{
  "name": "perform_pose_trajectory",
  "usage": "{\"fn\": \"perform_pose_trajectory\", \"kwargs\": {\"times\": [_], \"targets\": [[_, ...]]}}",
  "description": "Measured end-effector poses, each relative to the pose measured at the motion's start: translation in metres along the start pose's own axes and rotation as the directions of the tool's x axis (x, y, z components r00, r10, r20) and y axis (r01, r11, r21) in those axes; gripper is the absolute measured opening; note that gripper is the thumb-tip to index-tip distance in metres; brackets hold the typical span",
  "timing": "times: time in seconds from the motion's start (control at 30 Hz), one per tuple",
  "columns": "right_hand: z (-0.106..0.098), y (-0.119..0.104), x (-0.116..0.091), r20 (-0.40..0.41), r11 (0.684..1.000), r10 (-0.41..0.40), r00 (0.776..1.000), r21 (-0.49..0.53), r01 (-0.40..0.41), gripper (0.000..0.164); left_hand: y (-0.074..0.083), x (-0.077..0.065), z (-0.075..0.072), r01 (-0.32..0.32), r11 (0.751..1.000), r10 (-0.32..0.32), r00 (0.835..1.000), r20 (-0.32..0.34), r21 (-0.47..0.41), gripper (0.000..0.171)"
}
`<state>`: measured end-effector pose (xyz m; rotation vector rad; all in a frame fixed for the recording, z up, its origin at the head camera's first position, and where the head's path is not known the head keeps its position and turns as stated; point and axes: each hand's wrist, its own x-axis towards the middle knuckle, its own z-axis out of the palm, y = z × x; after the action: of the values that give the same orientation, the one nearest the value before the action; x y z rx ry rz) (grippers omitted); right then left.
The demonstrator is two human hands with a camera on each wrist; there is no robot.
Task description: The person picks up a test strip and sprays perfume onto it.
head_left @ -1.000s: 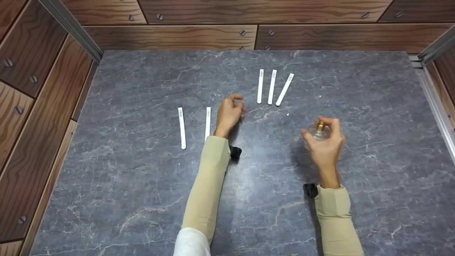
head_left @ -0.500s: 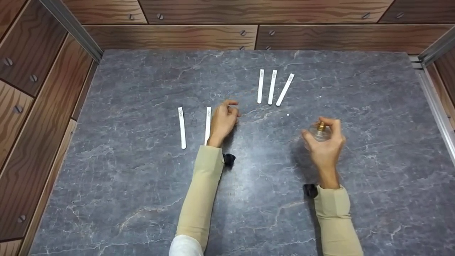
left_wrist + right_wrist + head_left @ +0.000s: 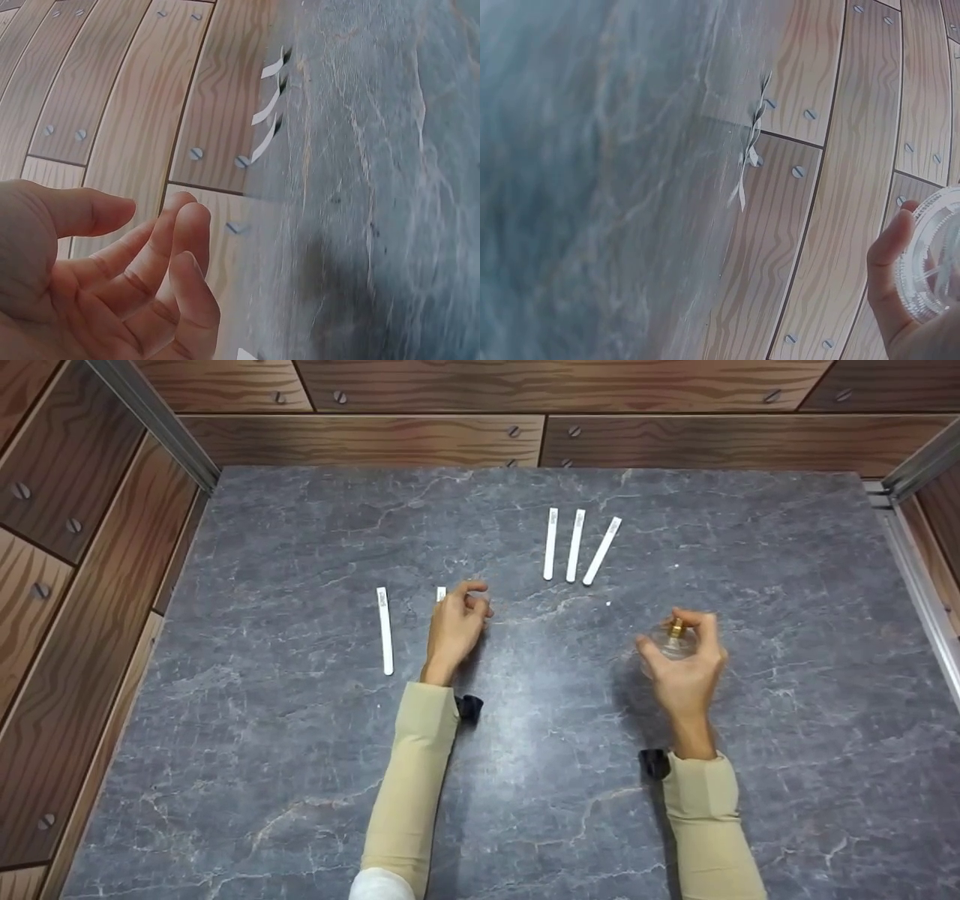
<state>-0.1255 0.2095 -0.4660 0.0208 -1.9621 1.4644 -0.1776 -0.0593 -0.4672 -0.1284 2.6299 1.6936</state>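
Observation:
My right hand (image 3: pixel 688 679) grips a round clear glass perfume bottle (image 3: pixel 673 646) with a gold neck, held above the table. In the right wrist view the bottle's ribbed glass base (image 3: pixel 922 262) shows beside the thumb. My left hand (image 3: pixel 455 628) holds nothing, its fingers loosely bent over the table. Under or behind it lies a white paper test strip (image 3: pixel 441 593), of which only the top end shows. Another white strip (image 3: pixel 385 631) lies to the left. Three more labelled strips, including the middle strip (image 3: pixel 576 546), lie farther back between the hands.
The grey marbled table (image 3: pixel 300 765) extends around both hands. Wood-patterned panels (image 3: pixel 375 439) with screws stand along the back and left. Metal rails (image 3: pixel 930 600) run at the sides. A tiny white speck (image 3: pixel 608 603) lies left of the bottle.
My left hand has moved left and toward me, from near the three back strips to over the nearer strip, covering most of it. The right hand with the perfume bottle has stayed in place.

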Motion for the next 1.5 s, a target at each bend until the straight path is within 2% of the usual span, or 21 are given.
{"fn": "perform_pose_trajectory", "kwargs": {"times": [0.47, 0.73, 0.93, 1.17, 1.5], "targets": [[-0.001, 0.001, 0.0, 0.002, 1.0, 0.015, 1.0, -0.027, -0.015, 0.044, -0.011, -0.01, -0.013, -0.037, 0.999, 0.039, 0.996, -0.076, 0.021, 0.026], [0.0, 0.0, 0.001, 0.016, 0.998, 0.053, 0.998, -0.018, -0.053, 0.045, -0.015, -0.017, -0.023, -0.027, 0.995, 0.038, 0.991, -0.125, 0.091, 0.028], [0.0, 0.0, 0.001, 0.012, 0.999, 0.037, 0.999, -0.02, -0.037, 0.044, -0.021, -0.022, -0.029, 0.014, 0.996, -0.001, 0.99, -0.144, 0.089, 0.027], [-0.001, 0.001, 0.0, 0.01, 1.0, 0.013, 1.0, -0.019, -0.013, 0.044, -0.027, -0.026, -0.036, 0.052, 0.998, -0.046, 0.986, -0.158, 0.034, 0.025], [-0.002, 0.002, 0.0, 0.018, 0.999, 0.026, 1.0, -0.034, -0.025, 0.045, -0.036, -0.034, -0.044, 0.09, 0.995, -0.078, 0.974, -0.212, 0.044, 0.025]]}}
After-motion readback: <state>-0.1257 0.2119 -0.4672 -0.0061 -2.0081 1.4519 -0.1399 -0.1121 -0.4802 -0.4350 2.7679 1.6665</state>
